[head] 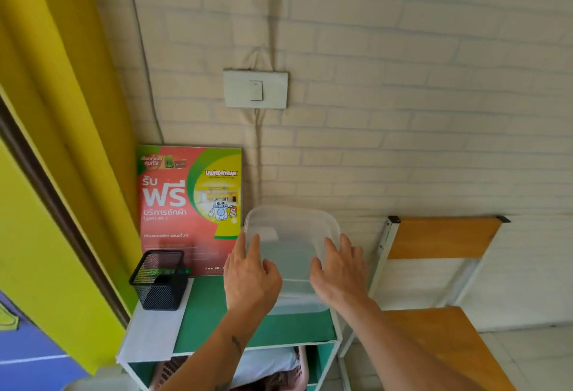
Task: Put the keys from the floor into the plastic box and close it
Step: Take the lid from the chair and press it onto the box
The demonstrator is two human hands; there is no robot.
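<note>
A translucent plastic box [297, 305] stands on the green top of a small shelf unit [210, 313] against the wall. Its clear lid [291, 232] lies over it, tilted up toward the wall. My left hand [248, 279] holds the lid's left edge, fingers along the side and thumb on top. My right hand [339, 273] holds the right edge the same way. No keys are in view, and the cloudy plastic hides what is inside the box.
A black mesh pen holder [159, 279] sits on white paper [152, 335] left of the box. A red and green poster [189, 198] leans on the wall behind. A wooden chair [440, 235] stands right of the shelf. A pink basket [288, 372] sits below.
</note>
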